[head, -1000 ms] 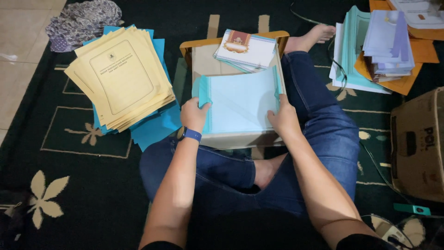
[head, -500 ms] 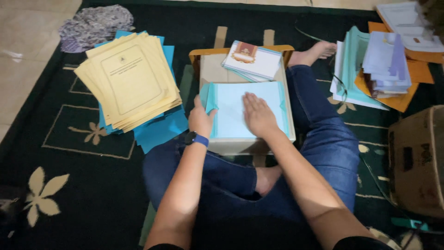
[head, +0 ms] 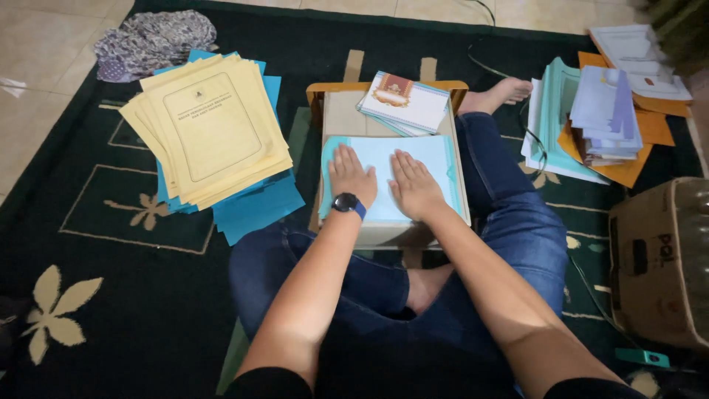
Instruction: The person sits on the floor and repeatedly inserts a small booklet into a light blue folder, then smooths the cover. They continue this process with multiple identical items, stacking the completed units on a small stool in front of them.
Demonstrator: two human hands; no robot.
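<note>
A pale blue paper folder (head: 413, 166) is laid flat on a small low wooden bench (head: 391, 148), which is set on a dark green patterned carpet (head: 111, 295) between the knees of a seated person in blue jeans. Both hands are spread open, palms down, on the folder: the left hand (head: 351, 176), with a dark watch on its wrist, is pressed on the folder's left half, and the right hand (head: 415, 185) just beside it toward the middle. Nothing is gripped by either. At the far end of the bench, beyond the folder, a thin stack of white printed booklets (head: 405, 102) is seen. To the left of the bench a fanned pile of yellow sheets (head: 210, 137) is laid over blue sheets (head: 255, 210). To the right of the bench, past the leg, mixed white, teal and orange papers (head: 598, 118) are heaped.
</note>
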